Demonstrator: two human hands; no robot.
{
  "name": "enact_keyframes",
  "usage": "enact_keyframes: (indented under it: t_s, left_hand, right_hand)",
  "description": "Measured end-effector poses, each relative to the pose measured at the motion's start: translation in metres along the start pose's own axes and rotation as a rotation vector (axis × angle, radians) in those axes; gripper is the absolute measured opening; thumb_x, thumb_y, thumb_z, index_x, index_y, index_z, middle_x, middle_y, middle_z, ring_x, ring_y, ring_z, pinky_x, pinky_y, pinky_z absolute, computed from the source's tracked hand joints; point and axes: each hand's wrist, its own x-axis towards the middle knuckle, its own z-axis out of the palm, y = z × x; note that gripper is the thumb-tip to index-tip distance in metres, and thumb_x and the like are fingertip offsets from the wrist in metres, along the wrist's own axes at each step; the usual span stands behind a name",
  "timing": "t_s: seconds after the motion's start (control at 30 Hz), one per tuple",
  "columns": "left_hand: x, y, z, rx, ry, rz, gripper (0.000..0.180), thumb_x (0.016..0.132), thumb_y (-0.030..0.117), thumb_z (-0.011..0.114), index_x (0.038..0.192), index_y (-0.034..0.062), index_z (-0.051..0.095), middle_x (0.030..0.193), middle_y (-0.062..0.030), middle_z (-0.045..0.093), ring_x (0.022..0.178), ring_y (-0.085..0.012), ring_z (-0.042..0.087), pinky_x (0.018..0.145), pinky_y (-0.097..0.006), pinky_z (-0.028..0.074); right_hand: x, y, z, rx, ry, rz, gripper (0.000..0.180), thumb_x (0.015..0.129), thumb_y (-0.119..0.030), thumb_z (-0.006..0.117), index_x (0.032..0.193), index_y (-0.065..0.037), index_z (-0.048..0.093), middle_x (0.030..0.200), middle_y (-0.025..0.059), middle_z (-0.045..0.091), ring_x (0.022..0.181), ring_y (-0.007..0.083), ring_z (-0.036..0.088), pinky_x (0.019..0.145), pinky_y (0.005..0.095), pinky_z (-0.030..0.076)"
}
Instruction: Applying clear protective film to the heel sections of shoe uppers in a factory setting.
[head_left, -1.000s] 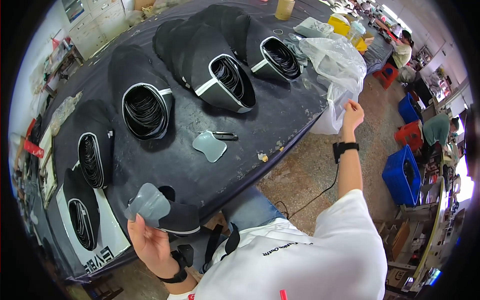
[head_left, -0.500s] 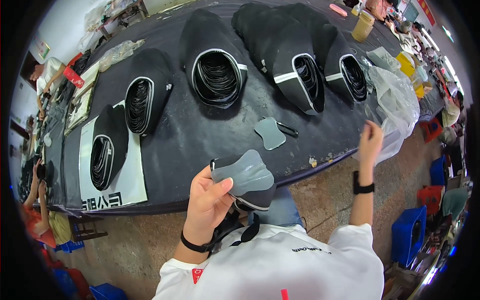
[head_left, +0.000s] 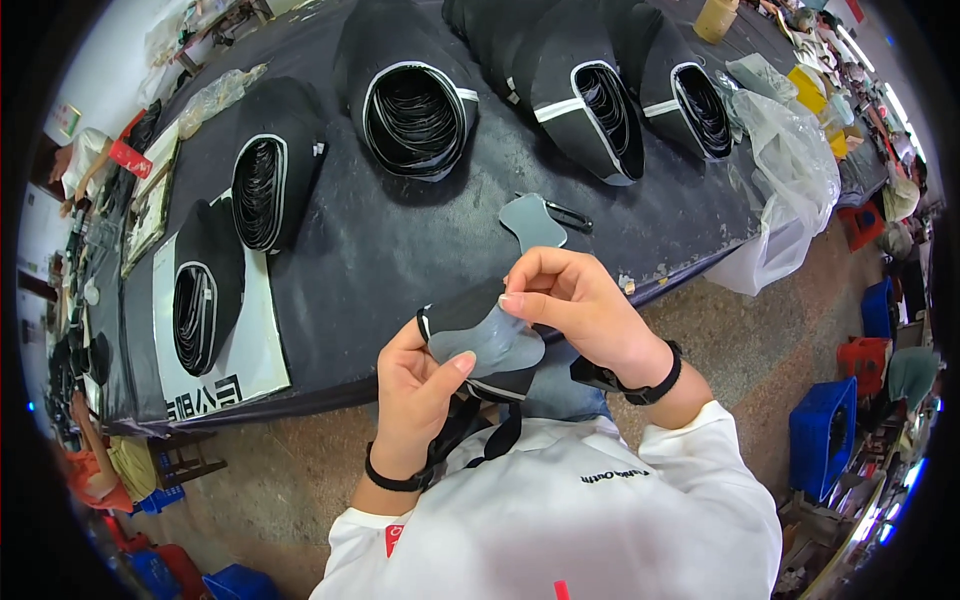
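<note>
The left hand point(head_left: 415, 385) and right hand point(head_left: 590, 310) pinch close together near the middle of the frame.
The left forearm point(head_left: 383, 500) rises steeply from the lower middle, the left thumb point(head_left: 449, 379) slanting up and rightward, the other fingertips out of sight. The right forearm point(head_left: 690, 397) slants up and leftward from the lower right, the right index finger point(head_left: 540, 261) arched, its tip down by the right thumb's point(head_left: 532, 308) tip.

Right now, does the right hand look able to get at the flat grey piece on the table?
Probably yes: the flat grey piece lies just beyond the right hand, with nothing seen between them. The fingers, though, appear to pinch the held grey piece and would likely need freeing first.
</note>
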Motion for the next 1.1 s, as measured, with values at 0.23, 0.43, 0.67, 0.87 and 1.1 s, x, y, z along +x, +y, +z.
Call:
enact_keyframes:
  t_s: [0.23, 0.43, 0.67, 0.87, 1.1]
  left_hand:
    - [0.001, 0.004, 0.001, 0.206, -0.086, 0.118, 0.036, 0.077, -0.004, 0.056, 0.112, -0.0078, 0.049, 0.107, -0.012, 0.056, 0.098, -0.015, 0.054, 0.087, -0.028, 0.041]
    - [0.001, 0.002, -0.002, 0.062, 0.007, 0.105, 0.034, 0.076, -0.005, 0.056, 0.11, -0.007, 0.05, 0.107, -0.0115, 0.056, 0.097, -0.0154, 0.054, 0.087, -0.028, 0.041]
    - [0.005, -0.001, 0.0, -0.129, 0.07, 0.129, 0.032, 0.08, 0.0, 0.054, 0.111, -0.0059, 0.047, 0.107, -0.0158, 0.056, 0.1, -0.0213, 0.055, 0.089, -0.034, 0.043]
    - [0.007, 0.0, 0.004, -0.286, 0.063, 0.1, 0.031, 0.08, 0.003, 0.055, 0.109, -0.0055, 0.047, 0.106, -0.0165, 0.056, 0.098, -0.0218, 0.057, 0.087, -0.035, 0.045]
    - [0.013, 0.0, 0.012, -0.024, 0.098, -0.075, 0.031, 0.08, 0.005, 0.058, 0.108, -0.0039, 0.048, 0.104, -0.011, 0.057, 0.094, -0.0148, 0.056, 0.082, -0.028, 0.045]
  right_hand:
    - [0.002, 0.011, 0.011, -0.046, 0.143, -0.187, 0.01, 0.083, -0.007, 0.06, 0.082, -0.003, 0.051, 0.071, -0.0007, 0.057, 0.063, 0.0021, 0.051, 0.056, 0.0156, 0.039]
    - [0.0, 0.014, 0.014, 0.061, 0.201, -0.17, 0.01, 0.085, -0.009, 0.057, 0.083, -0.002, 0.049, 0.071, 0.0005, 0.057, 0.064, 0.0023, 0.051, 0.058, 0.0163, 0.04]
    - [-0.009, 0.026, 0.005, 0.134, 0.032, -0.141, 0.008, 0.085, -0.006, 0.057, 0.08, -0.002, 0.052, 0.087, 0.0046, 0.059, 0.081, 0.0055, 0.051, 0.073, 0.0213, 0.041]
    - [-0.005, 0.029, 0.004, 0.266, 0.034, -0.175, 0.009, 0.082, 0.0, 0.057, 0.089, -0.002, 0.051, 0.09, 0.0062, 0.057, 0.083, 0.0083, 0.052, 0.074, 0.0218, 0.042]
    - [0.009, 0.018, 0.009, 0.357, 0.015, 0.127, 0.021, 0.081, -0.015, 0.064, 0.095, -0.001, 0.056, 0.089, 0.0035, 0.059, 0.081, 0.0059, 0.054, 0.072, 0.0206, 0.043]
